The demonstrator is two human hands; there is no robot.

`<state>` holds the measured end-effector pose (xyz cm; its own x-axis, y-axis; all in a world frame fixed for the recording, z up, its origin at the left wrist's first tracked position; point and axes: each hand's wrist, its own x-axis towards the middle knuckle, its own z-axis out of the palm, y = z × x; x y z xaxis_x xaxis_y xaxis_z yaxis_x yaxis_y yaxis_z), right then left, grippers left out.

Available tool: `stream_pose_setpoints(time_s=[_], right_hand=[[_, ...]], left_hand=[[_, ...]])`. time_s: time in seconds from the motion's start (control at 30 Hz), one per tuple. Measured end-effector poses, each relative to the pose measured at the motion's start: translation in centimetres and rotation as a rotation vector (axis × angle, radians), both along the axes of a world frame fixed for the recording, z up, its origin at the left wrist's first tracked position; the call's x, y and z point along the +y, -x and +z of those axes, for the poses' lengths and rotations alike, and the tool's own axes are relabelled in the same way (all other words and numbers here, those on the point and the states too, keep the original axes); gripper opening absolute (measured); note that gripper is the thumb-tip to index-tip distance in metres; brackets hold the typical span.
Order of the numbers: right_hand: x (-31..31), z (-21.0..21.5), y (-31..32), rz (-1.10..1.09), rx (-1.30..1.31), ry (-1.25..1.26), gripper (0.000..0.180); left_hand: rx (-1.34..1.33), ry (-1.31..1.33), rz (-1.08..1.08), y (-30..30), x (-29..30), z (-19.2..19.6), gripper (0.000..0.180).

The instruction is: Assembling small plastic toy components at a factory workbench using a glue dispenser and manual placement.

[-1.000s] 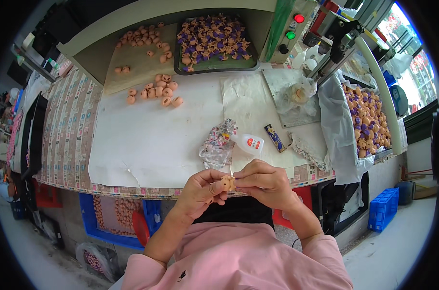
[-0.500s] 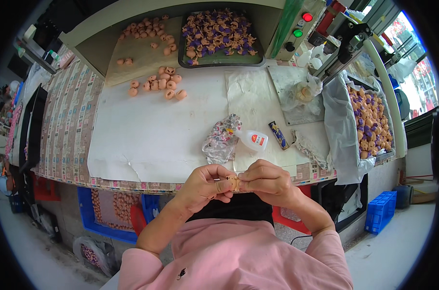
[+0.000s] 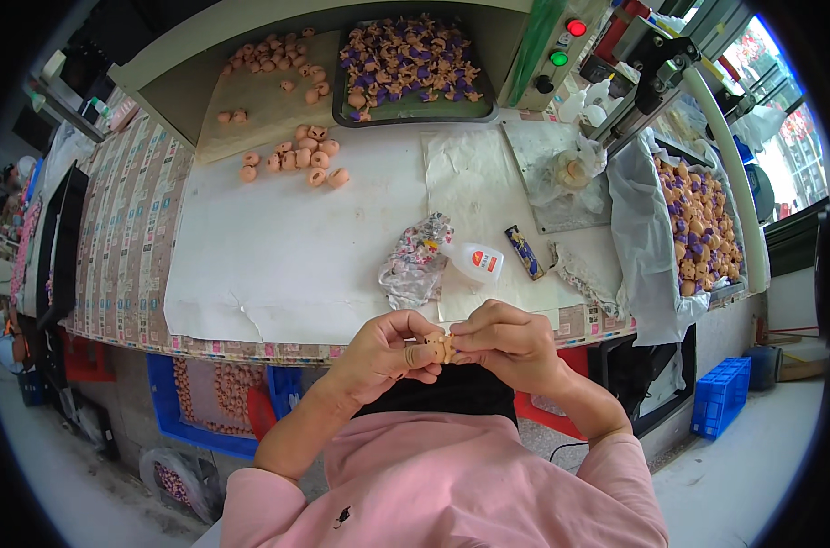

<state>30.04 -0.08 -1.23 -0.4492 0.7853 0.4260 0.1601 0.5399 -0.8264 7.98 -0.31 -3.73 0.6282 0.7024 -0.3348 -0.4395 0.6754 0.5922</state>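
Observation:
Just over the table's near edge, my left hand [image 3: 388,354] and my right hand [image 3: 511,345] meet at a small peach-coloured doll figure [image 3: 442,344]. Its head end sits in my left thumb and fingers, while my right fingertips pinch the other side. Fingers hide most of it. Beyond my hands, a white squeeze bottle [image 3: 477,262] lies against a crumpled flowered cloth [image 3: 417,260]. A dark blue patterned tube-like object [image 3: 525,252] rests to their right. Loose round doll heads [image 3: 316,160] are grouped farther back on white paper [image 3: 241,247].
A black tray [image 3: 415,117] of peach and purple doll bodies stands at the back. At right, a plastic-lined bin [image 3: 648,274] holds many similar pieces. A metal plate [image 3: 543,210] carries a bagged jar [image 3: 575,171]. Below the table, a blue crate [image 3: 173,420] contains doll heads.
The doll figure has turned slightly between my fingers, and my right fingertips have shifted a little on it. The table's contents appear slightly displaced with the view.

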Motion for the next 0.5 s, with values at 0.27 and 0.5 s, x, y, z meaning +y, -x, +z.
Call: stream_pose_setpoints(time_s=[0.27, 0.5], right_hand=[[0.1, -0.7, -0.1, -0.067, 0.032, -0.163, 0.018], [0.0, -0.9, -1.0, -0.085, 0.061, -0.182, 0.019]], left_hand=[[-0.006, -0.071, 0.102, -1.3, -0.7, 0.0, 0.019], [-0.014, 0.057, 0.131, -2.8, -1.4, 0.6, 0.023]])
